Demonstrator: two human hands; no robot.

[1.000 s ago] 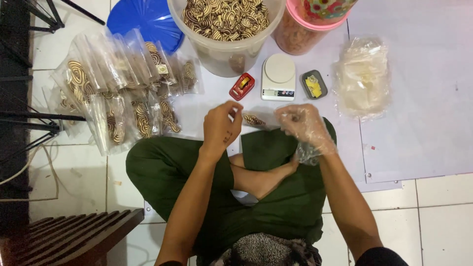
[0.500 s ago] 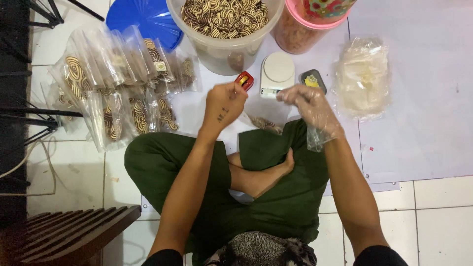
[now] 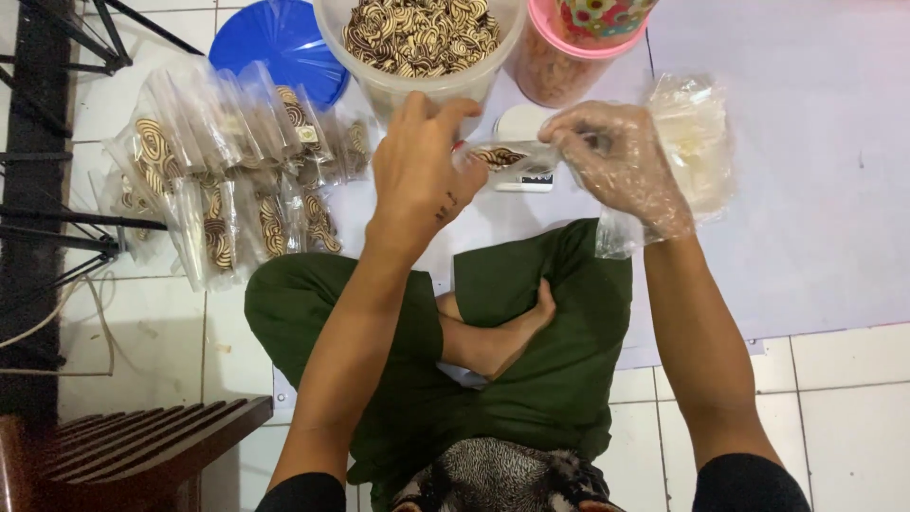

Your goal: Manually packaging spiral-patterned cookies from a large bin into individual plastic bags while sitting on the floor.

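Observation:
My left hand (image 3: 417, 166) is bare and grips one end of a small clear bag of striped cookies (image 3: 500, 158). My right hand (image 3: 621, 161), in a thin clear plastic glove, pinches the other end of that bag. Both hands hold it in the air over a small white scale (image 3: 524, 144), just in front of a big clear tub of striped cookies (image 3: 422, 38). My crossed legs in green trousers lie below the hands.
A pile of filled clear cookie bags (image 3: 223, 180) lies on the left. A blue lid (image 3: 280, 47) sits behind it. A pink-lidded jar (image 3: 573, 52) stands right of the tub. A stack of clear bags (image 3: 697, 137) lies far right. A dark wooden rack (image 3: 133, 450) is at the lower left.
Both hands have risen and moved forward with the small bag, from above my knees to over the scale. The view has shifted closer to the tub.

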